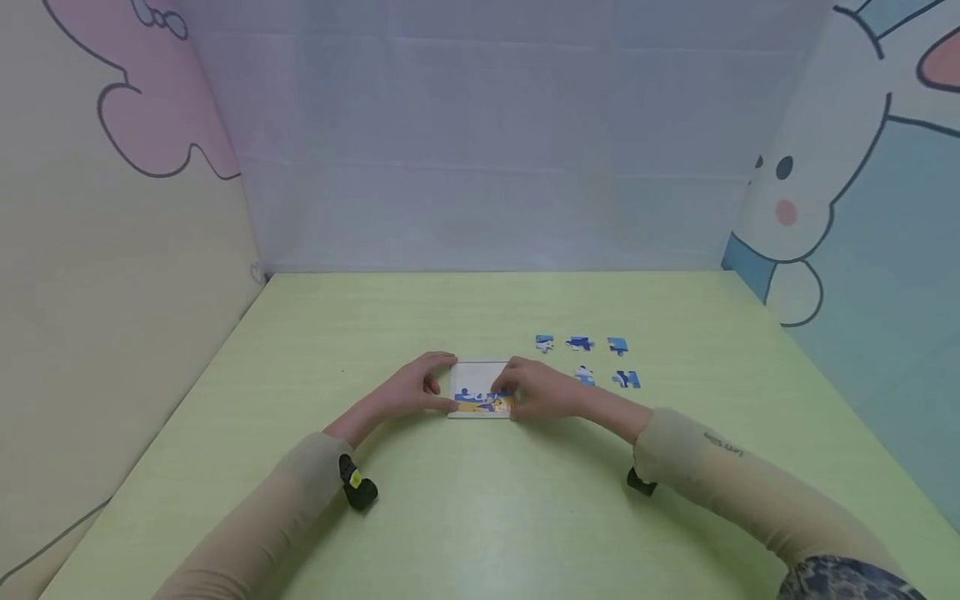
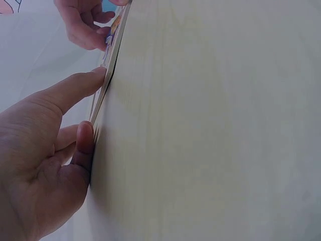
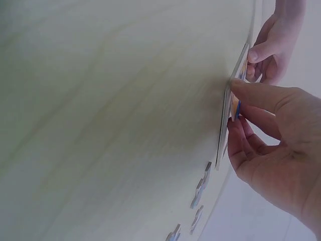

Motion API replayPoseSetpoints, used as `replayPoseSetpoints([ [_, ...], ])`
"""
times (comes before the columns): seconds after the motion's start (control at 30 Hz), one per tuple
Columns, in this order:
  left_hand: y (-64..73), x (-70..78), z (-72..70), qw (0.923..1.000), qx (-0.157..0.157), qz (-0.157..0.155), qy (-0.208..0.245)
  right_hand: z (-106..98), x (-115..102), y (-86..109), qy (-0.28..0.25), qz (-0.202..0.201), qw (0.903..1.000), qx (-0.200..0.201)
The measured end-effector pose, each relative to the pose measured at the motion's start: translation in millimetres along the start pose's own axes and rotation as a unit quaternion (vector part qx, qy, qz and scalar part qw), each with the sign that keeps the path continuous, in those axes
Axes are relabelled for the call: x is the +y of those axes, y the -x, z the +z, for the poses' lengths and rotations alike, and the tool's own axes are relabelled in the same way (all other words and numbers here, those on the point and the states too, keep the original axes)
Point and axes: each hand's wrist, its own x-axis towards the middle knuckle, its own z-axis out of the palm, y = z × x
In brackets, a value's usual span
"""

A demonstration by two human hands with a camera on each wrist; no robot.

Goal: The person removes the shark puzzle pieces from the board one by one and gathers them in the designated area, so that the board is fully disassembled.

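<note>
A small white-framed puzzle board (image 1: 480,372) lies flat on the table, its lower part filled with blue and orange picture pieces. My left hand (image 1: 408,387) holds the board's left side, the thumb at the near corner and a fingertip at the far corner. At the right side, my right hand (image 1: 543,388) pinches a puzzle piece (image 3: 236,107) with orange and blue on it, over the board. The fingers hide most of that piece in the head view. In the left wrist view, the left thumb rests on the board's edge (image 2: 111,75).
Several loose blue-and-white puzzle pieces lie to the right of the board, among them one at the far right (image 1: 618,345) and one nearer (image 1: 626,379). The pale green table (image 1: 480,508) meets a white back wall (image 1: 480,150) and decorated side walls.
</note>
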Motion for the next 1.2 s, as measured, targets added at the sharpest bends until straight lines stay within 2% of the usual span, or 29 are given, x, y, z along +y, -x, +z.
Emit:
replayPoseSetpoints([
  [0.43, -0.7, 1.0, 1.3, 1.0, -0.001, 0.003, -0.001, -8.7, 2.1, -4.2, 0.02, -0.011, 0.9982, -0.055],
  [1.2, 0.5, 2.8, 0.6, 1.0, 0.0, 0.003, -0.001, -4.3, 2.4, -4.6, 0.041, -0.025, 0.9982, -0.036],
])
